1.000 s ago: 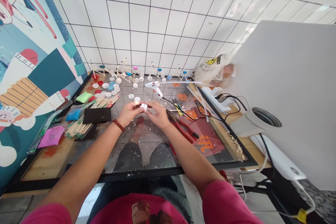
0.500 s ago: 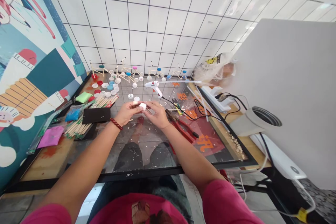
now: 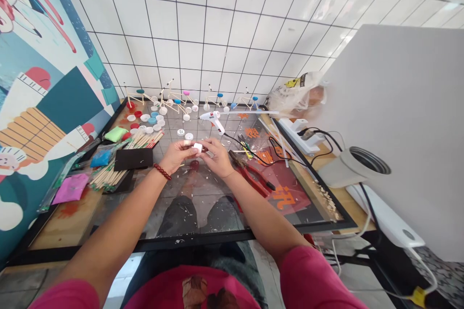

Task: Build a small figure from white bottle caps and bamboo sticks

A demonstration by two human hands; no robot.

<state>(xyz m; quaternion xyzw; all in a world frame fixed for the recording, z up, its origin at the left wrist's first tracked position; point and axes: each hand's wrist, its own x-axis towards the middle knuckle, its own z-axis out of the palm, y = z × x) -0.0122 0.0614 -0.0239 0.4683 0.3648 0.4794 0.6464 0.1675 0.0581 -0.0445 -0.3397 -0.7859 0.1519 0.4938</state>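
Between the fingertips of both hands sits a small white block-like piece (image 3: 197,147), held just above the glass tabletop. My left hand (image 3: 177,155) pinches it from the left, thumb and fingers closed on it. From the other side my right hand (image 3: 216,157) grips it with thumb and index finger. Its exact kind is too small to make out. Just beyond the hands lie two white bottle caps (image 3: 189,136). A white glue gun (image 3: 213,120) with a clear glue stick rests behind my right hand.
Stick figures with caps (image 3: 219,98) line the wall. Loose caps (image 3: 145,118), matchsticks (image 3: 108,174), a black card (image 3: 133,159) and clay packets (image 3: 70,188) lie left. Red-handled pliers (image 3: 253,176), scissors (image 3: 245,147) and a cable are right, near a power strip (image 3: 299,135).
Both hands keep nearly the same place. The white piece looks slightly turned between the fingers; nothing else has visibly moved.
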